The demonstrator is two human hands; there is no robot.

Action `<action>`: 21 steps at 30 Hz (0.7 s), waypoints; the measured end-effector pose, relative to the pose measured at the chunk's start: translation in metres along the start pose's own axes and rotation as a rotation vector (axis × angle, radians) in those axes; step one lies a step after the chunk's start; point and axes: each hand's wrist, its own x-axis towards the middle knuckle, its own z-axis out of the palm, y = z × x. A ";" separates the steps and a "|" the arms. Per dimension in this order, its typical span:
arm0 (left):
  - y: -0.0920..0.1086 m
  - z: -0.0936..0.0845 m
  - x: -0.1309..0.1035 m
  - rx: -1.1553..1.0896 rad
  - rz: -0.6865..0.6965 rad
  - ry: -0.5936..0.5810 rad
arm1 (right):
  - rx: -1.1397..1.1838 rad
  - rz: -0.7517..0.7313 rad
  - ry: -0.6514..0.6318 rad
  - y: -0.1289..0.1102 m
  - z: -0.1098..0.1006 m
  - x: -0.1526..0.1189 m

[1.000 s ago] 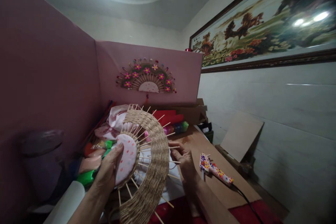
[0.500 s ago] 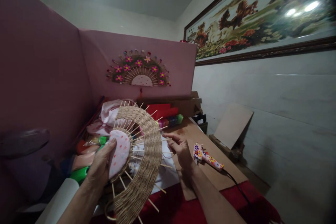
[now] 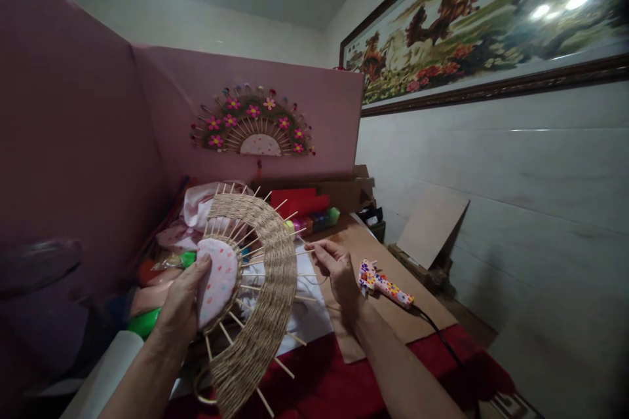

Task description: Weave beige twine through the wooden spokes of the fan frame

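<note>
A half-round fan frame of thin sticks (image 3: 280,242) has a wide band of twine woven through it. My left hand (image 3: 184,294) grips its white, pink-spotted padded centre (image 3: 217,278), thumb on top and fingers hidden behind. Beside the band's right outer edge, my right hand (image 3: 337,268) pinches a thin strand of twine near the stick tips, its thumb and index finger together. A loop of twine hangs below those fingers. A flower-patterned glue gun (image 3: 386,288) lies on brown cardboard to the right of my right hand.
A finished fan with pink flowers (image 3: 253,111) hangs on the pink panel (image 3: 334,118). Behind the frame lie pink cloth (image 3: 196,206), red paper (image 3: 299,203) and coloured rolls. A white roll (image 3: 105,370) is at lower left. The glue gun's black cord crosses a red cloth (image 3: 339,380).
The whole view has shifted slightly, so things appear a little further left and up. My right hand has moved slightly outward from the band's edge with the strand.
</note>
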 end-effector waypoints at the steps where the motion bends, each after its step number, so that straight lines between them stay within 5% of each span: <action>1: 0.000 0.000 0.001 -0.001 0.006 0.005 | 0.004 -0.005 0.007 0.000 0.000 0.000; 8: -0.002 -0.006 0.005 0.006 0.046 0.023 | -0.107 -0.156 0.108 -0.001 0.001 -0.003; 15: -0.004 -0.004 0.005 -0.002 0.037 0.024 | -0.272 -0.329 0.014 -0.002 0.004 -0.011; 21: -0.003 -0.004 0.005 -0.029 0.022 0.041 | -0.084 -0.174 -0.063 -0.002 0.001 -0.009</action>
